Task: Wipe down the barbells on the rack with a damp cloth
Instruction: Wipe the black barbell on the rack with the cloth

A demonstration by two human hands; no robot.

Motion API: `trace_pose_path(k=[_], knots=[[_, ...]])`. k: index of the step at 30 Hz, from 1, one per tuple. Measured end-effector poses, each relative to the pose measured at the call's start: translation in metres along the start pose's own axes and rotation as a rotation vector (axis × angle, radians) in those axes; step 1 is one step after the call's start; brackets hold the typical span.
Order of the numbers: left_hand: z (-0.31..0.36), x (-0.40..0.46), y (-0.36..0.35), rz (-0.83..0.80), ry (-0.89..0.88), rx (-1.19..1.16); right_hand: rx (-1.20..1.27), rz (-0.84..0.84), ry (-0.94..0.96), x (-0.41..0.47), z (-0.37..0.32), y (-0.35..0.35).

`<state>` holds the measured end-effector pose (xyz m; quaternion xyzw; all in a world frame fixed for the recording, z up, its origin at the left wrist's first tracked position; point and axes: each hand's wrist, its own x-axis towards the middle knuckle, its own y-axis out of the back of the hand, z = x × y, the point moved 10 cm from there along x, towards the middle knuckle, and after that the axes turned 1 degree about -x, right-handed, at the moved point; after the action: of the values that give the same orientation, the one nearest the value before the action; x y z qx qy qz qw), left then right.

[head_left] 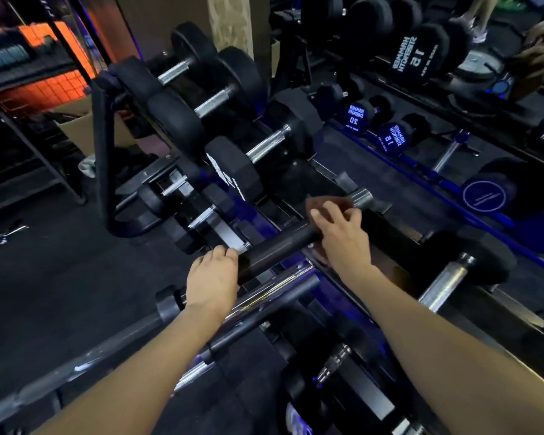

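single head-worn wide-angle view, looking forward and steeply down from above the rack (368,394), close enough that both forearms enter from the lower edge. the left hand (212,277) and right hand (339,230) sit near centre; the mirror (421,98) fills the upper right. straight lines bow toward the frame edges.

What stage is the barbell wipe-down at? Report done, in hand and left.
Done: nothing shows as wiped; no bar looks visibly wet or streaked. In hand: the right hand presses a brown cloth onto the black bar, while the left hand grips its near end. Left: likely the chrome bars just below, and the dumbbell handles if they count.
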<state>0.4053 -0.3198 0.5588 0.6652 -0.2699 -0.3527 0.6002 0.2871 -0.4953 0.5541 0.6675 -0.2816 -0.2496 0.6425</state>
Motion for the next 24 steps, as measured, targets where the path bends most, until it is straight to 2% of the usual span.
trace_pose_path(k=[5, 8, 11, 14, 16, 18, 24], knots=[[0.0, 0.001, -0.003, -0.039, 0.029, 0.05, 0.057, 0.014, -0.127, 0.023, 0.049, 0.005], [0.001, 0.0, -0.004, -0.052, 0.06, 0.077, 0.101, 0.027, -0.201, 0.019, 0.051, 0.01], [0.007, 0.0, -0.005, -0.054, 0.061, 0.075, 0.122, 0.052, -0.119, -0.006, 0.008, 0.01], [0.016, 0.001, -0.006, -0.052, 0.037, 0.062, 0.158, -0.039, 0.035, -0.03, -0.044, -0.003], [0.018, 0.002, -0.006, -0.055, 0.038, 0.073, 0.181, -0.073, 0.058, -0.029, -0.046, -0.005], [0.017, 0.003, -0.006, -0.064, 0.034, 0.095, 0.212, -0.054, 0.001, -0.019, -0.019, -0.003], [0.02, 0.006, -0.008, -0.072, 0.014, 0.081, 0.344, 0.051, -0.329, 0.024, 0.091, 0.001]])
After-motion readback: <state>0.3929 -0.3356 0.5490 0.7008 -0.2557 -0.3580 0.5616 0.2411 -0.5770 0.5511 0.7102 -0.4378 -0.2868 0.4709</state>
